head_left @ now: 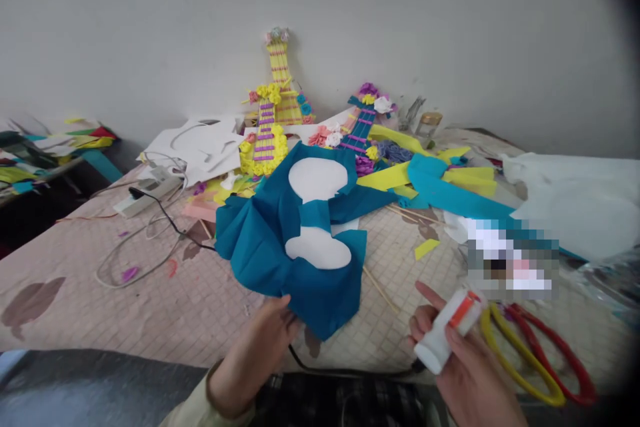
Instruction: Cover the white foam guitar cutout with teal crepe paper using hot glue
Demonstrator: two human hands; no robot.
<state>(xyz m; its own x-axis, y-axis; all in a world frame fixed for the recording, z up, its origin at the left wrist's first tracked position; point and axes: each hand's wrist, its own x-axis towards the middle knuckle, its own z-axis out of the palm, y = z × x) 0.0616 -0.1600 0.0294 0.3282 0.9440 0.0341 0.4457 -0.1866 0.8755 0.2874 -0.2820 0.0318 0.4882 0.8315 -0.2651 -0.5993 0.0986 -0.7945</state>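
A large piece of teal fabric [325,293] lies on the table, with a white shape [318,253] on it: two wide rounded ends show, and a teal strip [315,213] crosses its middle. At the fabric's lower edge my left hand [263,340] pinches the material between thumb and fingers. To the right, my right hand [465,360] is wrapped round a small white device [443,340] with an orange-red patch; a black cord meets its lower end. The index finger of that hand points up and left.
Yellow and red rings [555,353] lie at the right. Decorated yellow and teal guitar-like shapes [265,133] stand behind the fabric. At the left are a power strip [149,195] and looping cables; thin sticks [381,288], paper scraps and white sheets [200,147] lie around.
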